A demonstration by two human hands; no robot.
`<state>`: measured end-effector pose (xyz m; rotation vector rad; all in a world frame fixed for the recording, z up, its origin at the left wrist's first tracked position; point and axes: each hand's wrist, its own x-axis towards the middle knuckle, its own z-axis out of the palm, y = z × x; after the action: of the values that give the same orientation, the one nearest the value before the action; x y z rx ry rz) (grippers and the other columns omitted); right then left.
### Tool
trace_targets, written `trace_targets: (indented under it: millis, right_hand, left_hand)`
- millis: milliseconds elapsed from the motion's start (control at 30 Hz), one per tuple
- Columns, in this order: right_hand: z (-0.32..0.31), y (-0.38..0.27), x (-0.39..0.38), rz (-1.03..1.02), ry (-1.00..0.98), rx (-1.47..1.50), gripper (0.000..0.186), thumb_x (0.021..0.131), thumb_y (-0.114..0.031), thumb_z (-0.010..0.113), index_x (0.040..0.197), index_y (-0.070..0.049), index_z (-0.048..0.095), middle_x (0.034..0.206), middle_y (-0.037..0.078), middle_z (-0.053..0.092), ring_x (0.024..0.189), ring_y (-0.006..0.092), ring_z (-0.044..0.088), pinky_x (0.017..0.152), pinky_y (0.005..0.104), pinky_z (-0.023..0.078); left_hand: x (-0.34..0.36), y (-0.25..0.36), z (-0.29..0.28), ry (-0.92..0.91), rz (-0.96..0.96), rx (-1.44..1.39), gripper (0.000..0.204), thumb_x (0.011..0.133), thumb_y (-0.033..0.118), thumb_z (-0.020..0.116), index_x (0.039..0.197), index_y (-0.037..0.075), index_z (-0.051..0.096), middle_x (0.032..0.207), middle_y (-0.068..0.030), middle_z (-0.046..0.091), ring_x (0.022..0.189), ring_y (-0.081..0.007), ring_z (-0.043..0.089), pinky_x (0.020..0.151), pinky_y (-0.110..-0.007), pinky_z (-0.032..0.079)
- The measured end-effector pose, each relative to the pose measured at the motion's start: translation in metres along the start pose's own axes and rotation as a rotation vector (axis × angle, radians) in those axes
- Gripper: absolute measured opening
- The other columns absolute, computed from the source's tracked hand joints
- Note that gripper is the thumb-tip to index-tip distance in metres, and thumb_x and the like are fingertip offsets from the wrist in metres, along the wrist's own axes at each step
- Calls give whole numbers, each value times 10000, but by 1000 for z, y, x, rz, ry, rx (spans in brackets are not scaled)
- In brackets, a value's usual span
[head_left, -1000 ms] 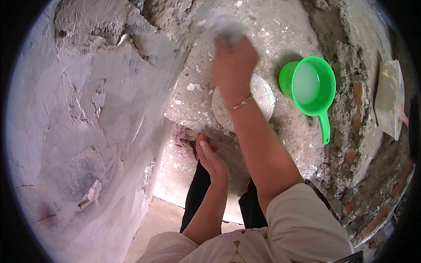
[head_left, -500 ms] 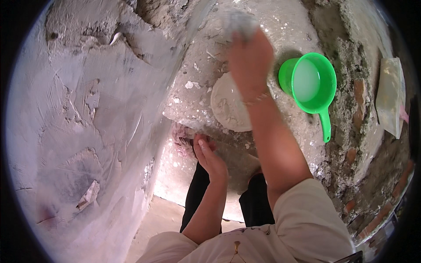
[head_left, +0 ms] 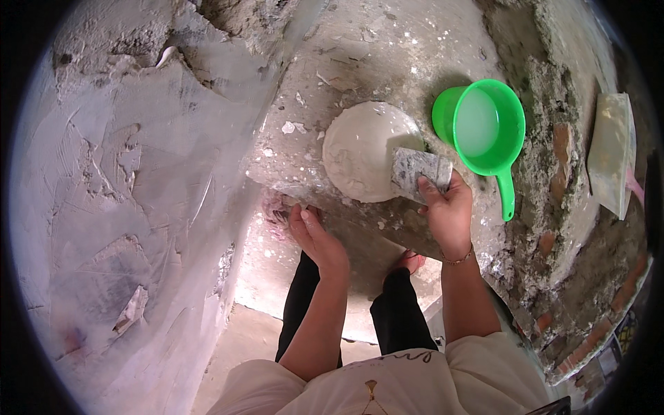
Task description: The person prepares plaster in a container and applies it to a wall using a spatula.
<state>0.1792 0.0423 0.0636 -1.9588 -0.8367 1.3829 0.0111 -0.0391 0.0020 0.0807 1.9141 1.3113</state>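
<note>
My right hand (head_left: 446, 211) grips a flat, mottled grey rectangular tool (head_left: 415, 169), thumb on its face, at the lower right rim of a round, shallow mass of pale plaster (head_left: 356, 145); whether a dish holds it, I cannot tell. My left hand (head_left: 315, 238) has its fingers extended, fairly close together, at the ledge's lower edge beside a pinkish rag (head_left: 271, 225); its fingertips are partly in shadow. A green handled dipper (head_left: 512, 124) with milky liquid stands right of the plaster, on the speckled concrete ledge (head_left: 360, 48).
A rough plastered wall (head_left: 117, 200) rises along the left. Crumbling masonry with exposed brick (head_left: 560, 159) runs along the right, with a dull rectangular plastic-looking item (head_left: 609, 145) and something pink beside it. My legs and a foot (head_left: 411, 263) show below the ledge.
My right hand, with the grey tool, has swept from the top of the ledge down and right onto the plaster's rim. My left hand has shifted slightly up and left.
</note>
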Motion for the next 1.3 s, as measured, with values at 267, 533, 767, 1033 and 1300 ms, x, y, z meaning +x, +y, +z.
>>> trace_targets:
  millis: [267,533,767,1033,1300]
  right_hand:
    - [-19,40,-6,82,120,321,209,894,-78,655,1091,-28,602,976,61,690,772,121,663,531,234,517]
    - [1,63,12,92,202,412,260,891,-78,656,1128,-20,567,991,70,681,782,147,670,531,259,551]
    - [8,52,33,235,109,115,276,882,-61,666,1128,-21,546,1006,88,668,831,152,667,575,256,552]
    - [28,67,52,-183,123,61,297,870,-44,683,1123,2,535,994,89,659,841,131,644,621,271,541]
    - [15,23,51,28,-93,144,299,863,-6,648,1136,56,544,1025,134,657,853,177,656,688,299,545]
  left_hand:
    - [1,14,-1,-175,41,178,536,1037,392,287,1385,6,421,1304,-127,475,1198,-250,449,1021,-365,345]
    - [1,28,7,-345,-57,299,631,1029,478,202,1470,46,331,1442,-118,408,1271,-246,386,1038,-357,298]
    - [5,28,10,-425,-51,294,683,1012,533,164,1482,61,313,1453,-92,412,1204,-219,404,1002,-344,307]
    - [5,28,12,-451,-36,298,744,992,596,120,1497,78,292,1465,-62,416,1126,-189,424,961,-328,318]
    - [4,35,16,-441,-67,291,752,992,598,109,1492,71,300,1466,-37,413,1065,-168,414,946,-310,314]
